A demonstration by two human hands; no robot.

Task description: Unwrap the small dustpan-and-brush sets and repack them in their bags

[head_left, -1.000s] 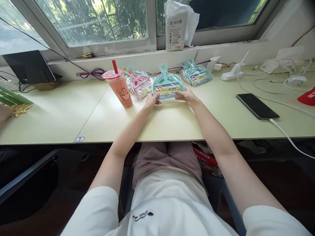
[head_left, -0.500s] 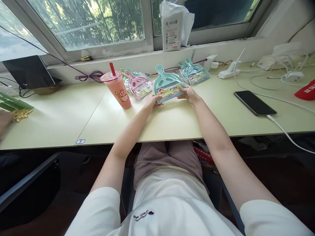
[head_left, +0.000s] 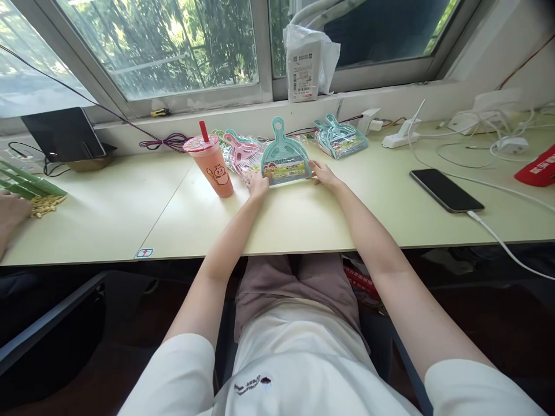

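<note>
A teal mini dustpan and brush set (head_left: pixel 284 151) in clear packaging is held between my two hands over the table, its looped handle pointing away from me. My left hand (head_left: pixel 258 184) grips the lower left edge, and my right hand (head_left: pixel 324 173) pinches the lower right edge. Some fingertips are hidden behind the set. Just left of it lie a pink packaged dustpan set (head_left: pixel 243 153) and other sets partly covered by it. Farther back on the right rests a small pile of teal packaged sets (head_left: pixel 341 137).
A pink drink cup (head_left: pixel 212 170) with a red straw stands close to my left hand. On the right are a charging phone (head_left: pixel 446 190), a power strip (head_left: pixel 399 134) and loose cables. Another person's hand (head_left: pixel 13 211) is at the far left, by small tan pieces (head_left: pixel 47 204).
Both hands have shifted the teal dustpan set slightly left and turned it from tilted to nearly straight. The view has also moved a little.
</note>
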